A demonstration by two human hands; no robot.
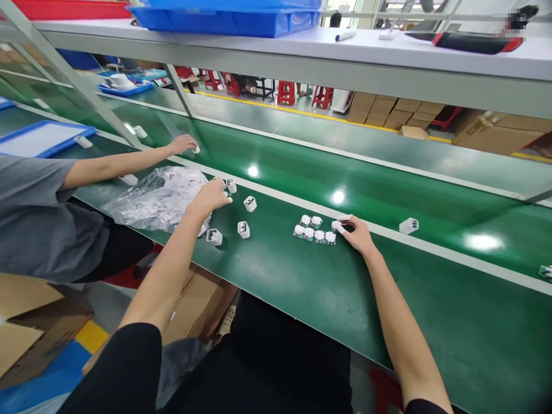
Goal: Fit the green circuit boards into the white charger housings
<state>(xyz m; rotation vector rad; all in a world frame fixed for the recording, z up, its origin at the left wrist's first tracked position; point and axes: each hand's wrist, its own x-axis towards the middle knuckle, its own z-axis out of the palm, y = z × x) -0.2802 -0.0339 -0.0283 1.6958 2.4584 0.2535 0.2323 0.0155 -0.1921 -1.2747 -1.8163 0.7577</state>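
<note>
My left hand is at the far edge of the plastic bag, its fingers curled beside a white plastic housing; what they hold, if anything, is hidden. Other open-ended white housings stand or lie close by, with dark parts showing inside. White covers sit on some fingertips of my right hand. It pinches a small circuit board with a round white part at the right end of a cluster. Several similar circuit boards lie in two short rows to its left.
A clear bag of white parts lies at left. A co-worker's hand reaches past it, holding something small and white. Another housing lies at right by the white strip. An overhead shelf carries blue trays.
</note>
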